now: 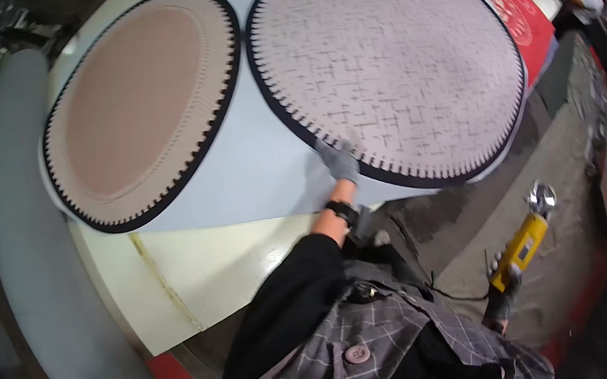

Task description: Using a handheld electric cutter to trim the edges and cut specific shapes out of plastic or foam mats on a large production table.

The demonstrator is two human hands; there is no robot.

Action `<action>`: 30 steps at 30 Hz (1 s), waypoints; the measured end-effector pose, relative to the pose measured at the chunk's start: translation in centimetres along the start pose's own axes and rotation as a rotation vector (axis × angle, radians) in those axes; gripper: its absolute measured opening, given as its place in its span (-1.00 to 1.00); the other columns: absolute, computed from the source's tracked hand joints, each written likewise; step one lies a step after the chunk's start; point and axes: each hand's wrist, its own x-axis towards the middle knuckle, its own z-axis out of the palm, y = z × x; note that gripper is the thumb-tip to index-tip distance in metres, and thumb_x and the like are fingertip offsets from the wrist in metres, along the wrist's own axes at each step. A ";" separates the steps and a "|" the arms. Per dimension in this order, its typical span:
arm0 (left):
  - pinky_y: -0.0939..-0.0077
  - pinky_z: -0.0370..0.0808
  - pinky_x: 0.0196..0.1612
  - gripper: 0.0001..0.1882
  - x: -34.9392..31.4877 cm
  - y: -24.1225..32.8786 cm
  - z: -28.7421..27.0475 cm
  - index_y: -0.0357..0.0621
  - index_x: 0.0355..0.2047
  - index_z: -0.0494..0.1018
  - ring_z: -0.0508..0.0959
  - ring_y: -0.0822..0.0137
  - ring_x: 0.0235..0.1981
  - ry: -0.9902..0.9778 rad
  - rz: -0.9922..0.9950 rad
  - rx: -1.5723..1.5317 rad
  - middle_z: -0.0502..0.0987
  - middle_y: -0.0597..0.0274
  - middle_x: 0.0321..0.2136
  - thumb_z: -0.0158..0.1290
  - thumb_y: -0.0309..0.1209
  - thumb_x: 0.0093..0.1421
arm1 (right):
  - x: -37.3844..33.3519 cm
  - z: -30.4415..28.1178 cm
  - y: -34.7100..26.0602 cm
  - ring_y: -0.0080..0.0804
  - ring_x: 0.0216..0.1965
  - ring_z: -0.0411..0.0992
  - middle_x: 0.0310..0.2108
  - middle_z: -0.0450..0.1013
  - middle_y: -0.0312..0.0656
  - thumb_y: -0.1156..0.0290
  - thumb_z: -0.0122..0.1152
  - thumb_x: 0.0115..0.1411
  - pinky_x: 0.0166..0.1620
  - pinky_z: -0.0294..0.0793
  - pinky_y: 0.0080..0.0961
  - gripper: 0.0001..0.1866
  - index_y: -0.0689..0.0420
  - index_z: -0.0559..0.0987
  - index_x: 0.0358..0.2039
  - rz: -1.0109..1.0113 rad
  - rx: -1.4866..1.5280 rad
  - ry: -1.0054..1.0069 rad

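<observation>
My left hand [340, 162], in a grey glove, lies with its fingers stretched out on the near-left border of a large round mat [386, 59]. This mat is pale with dark dashes and has a black rim with toothed edging. On the right, away from the mats, my gloved right hand [507, 281] is closed around the yellow body of a corded electric rotary cutter [521, 251]. The cutter's round metal head points away from me. Beside the pale mat lies a second oval mat [142, 104], beige-brown with a similar black toothed rim.
Both mats rest on a light grey-blue sheet [239, 175] over a cream table [214, 273]. Along the table's left side stands a long grey roll [39, 229]. A red printed sheet [512, 9] sits at the far right. Grey material [553, 176] lies beyond the cutter.
</observation>
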 end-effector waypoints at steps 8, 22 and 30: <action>0.34 0.22 0.16 -0.14 -1.8 -7.1 1.1 -0.38 0.14 0.08 0.25 -0.03 0.13 0.146 -0.390 0.288 0.21 -0.14 0.13 0.02 0.06 0.05 | 0.7 -8.6 3.5 -0.41 -0.17 0.33 -0.13 0.33 -0.09 0.21 0.09 0.11 -0.20 0.38 -0.48 -0.38 0.21 0.19 0.13 0.087 0.077 -0.133; -0.25 -0.23 0.20 0.03 -11.7 -1.4 1.0 -0.11 0.25 -0.11 -0.22 -0.23 0.27 -0.544 0.410 1.724 -0.15 -0.10 0.26 0.17 -0.02 -0.14 | 3.2 -13.6 2.5 -0.41 -0.21 0.35 -0.15 0.34 -0.10 0.24 0.11 0.10 -0.23 0.39 -0.48 -0.40 0.22 0.21 0.11 0.180 0.090 -0.138; 0.20 0.44 -0.17 -0.73 -7.7 1.7 4.2 -0.09 -0.24 0.47 0.53 0.04 -0.21 -0.652 0.443 1.379 0.53 -0.10 -0.32 -0.18 -0.38 0.10 | 3.0 -19.7 0.8 -0.41 -0.22 0.36 -0.16 0.35 -0.10 0.25 0.13 0.10 -0.25 0.40 -0.49 -0.41 0.22 0.22 0.10 0.176 0.081 -0.065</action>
